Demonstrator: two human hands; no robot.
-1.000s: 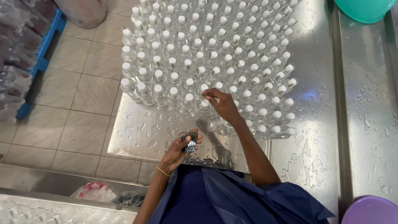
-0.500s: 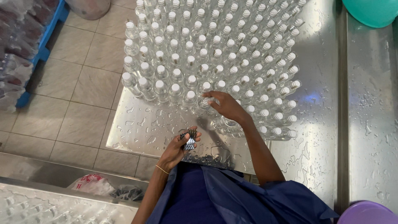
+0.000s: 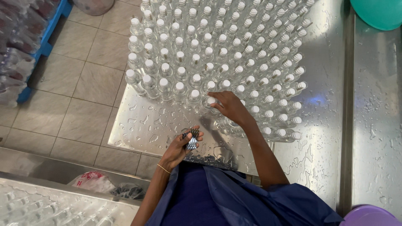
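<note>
Beyond the right hand, a dense block of small clear plastic bottles with white caps stands upright on the wet steel table, filling the table top away from the person. That hand lies curled on the nearest row, its fingers closed round one capped bottle at the block's near edge, the cap showing just past the fingertips. To that hand's right, a few bottles at the block's near corner lean or lie on their sides. On its left and nearer the body, a bare strip of table runs to the table's near edge, beaded with water, and this is the only open room beside the hands.

The left hand hovers over that strip, close to the body, fingers folded round a small bunch of dark and silvery pieces; what they are is too small to tell. The two hands are near each other but apart. Left of the left hand the table's side edge drops to a tiled floor.
</note>
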